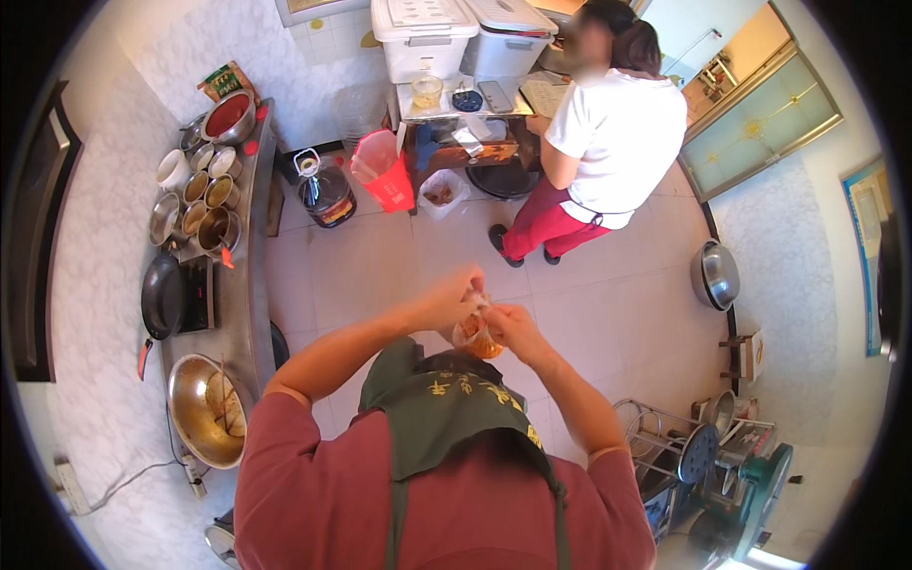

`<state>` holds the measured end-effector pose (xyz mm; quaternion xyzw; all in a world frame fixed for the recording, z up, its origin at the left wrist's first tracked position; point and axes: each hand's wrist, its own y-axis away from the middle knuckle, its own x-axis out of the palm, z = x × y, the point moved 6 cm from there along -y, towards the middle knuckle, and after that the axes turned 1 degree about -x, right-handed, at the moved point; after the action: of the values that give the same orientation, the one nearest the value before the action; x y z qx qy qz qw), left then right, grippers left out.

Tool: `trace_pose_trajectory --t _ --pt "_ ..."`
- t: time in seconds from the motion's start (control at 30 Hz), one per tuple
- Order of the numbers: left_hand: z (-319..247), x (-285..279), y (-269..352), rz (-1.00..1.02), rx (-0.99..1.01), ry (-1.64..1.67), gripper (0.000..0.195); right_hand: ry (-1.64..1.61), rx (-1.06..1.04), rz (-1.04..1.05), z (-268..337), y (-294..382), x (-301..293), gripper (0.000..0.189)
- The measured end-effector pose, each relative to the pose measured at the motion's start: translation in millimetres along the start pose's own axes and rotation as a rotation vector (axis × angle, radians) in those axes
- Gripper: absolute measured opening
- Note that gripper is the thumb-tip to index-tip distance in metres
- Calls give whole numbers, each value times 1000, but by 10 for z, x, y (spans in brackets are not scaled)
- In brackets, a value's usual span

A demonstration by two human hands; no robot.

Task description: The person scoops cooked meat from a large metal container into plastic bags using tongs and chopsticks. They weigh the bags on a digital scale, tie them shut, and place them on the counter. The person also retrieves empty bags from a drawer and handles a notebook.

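Note:
Both of my hands meet at the gathered neck of a clear plastic bag (482, 343) in front of my apron (456, 417). Orange-brown food fills the bag's lower part, which hangs below my fingers. My left hand (456, 299) is slightly blurred and pinches the twisted top of the bag. From the other side, my right hand (511, 328) grips the neck just below it. The fingers partly hide the plastic between them, so I cannot tell whether it is knotted.
A steel counter (249, 306) at left bears seasoning pots, a frying pan (162, 296) and a large metal bowl (206, 413). A person (620, 142) stands at a side table (463, 107). An oil jug (324, 189) and red bucket (385, 171) stand on the floor.

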<state>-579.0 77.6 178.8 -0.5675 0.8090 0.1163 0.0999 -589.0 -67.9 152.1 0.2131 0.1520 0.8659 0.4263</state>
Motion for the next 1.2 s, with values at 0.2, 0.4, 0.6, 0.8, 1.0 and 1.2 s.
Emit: trace_pose_trajectory --t 0.2,0.4,0.6,0.8,1.0,1.2 --pt "-340 -1113 -43 -188 380 -238 29 -76 105 42 831 -849 334 25" --pt "-487 -2045 -468 -587 760 -681 31 -56 124 150 1835 -1784 620 22" --pt "-614 -3010 -1201 -711 650 -647 16 -38 91 192 2679 -2869 585 21" --pt "-520 -3988 -2224 -869 472 -520 10 34 -21 272 3618 -4070 370 20" --pt "-558 -4936 -3346 -824 450 -548 18 198 -125 248 4626 -5150 47 20" --pt "-381 -5535 -4235 -551 384 -376 12 275 -142 185 5153 -5940 -311 18"
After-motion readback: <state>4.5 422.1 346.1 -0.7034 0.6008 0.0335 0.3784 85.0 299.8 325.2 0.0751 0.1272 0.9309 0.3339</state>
